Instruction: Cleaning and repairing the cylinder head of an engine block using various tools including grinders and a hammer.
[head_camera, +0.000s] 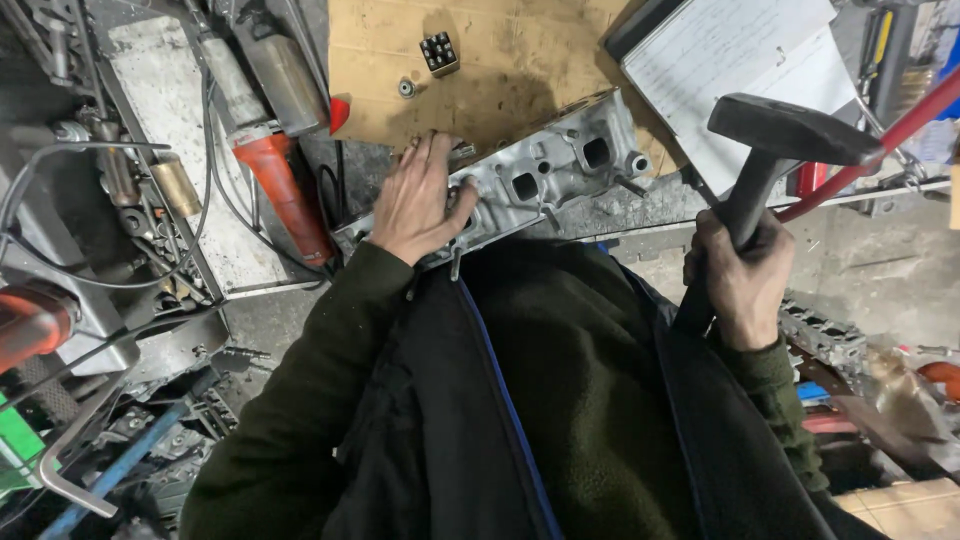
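Hammer (775, 150) raised, handle upright, head level, right hand (742, 275) gripping

Cool, fairly dim workshop light falls from above and ahead, toward twelve o'clock. The flat brown cardboard sheet (500, 60) and the white lined paper pad (730, 60) are the brightest areas, the paper close to washed out. A soft shadow darkens the cardboard near its lower edge. The dark green fleece sleeves (300, 400) at six o'clock swallow detail. Clutter at nine o'clock looks murky and slightly smeared; straight edges bow near the corners. The black hammer head (795, 128) is mildly soft.
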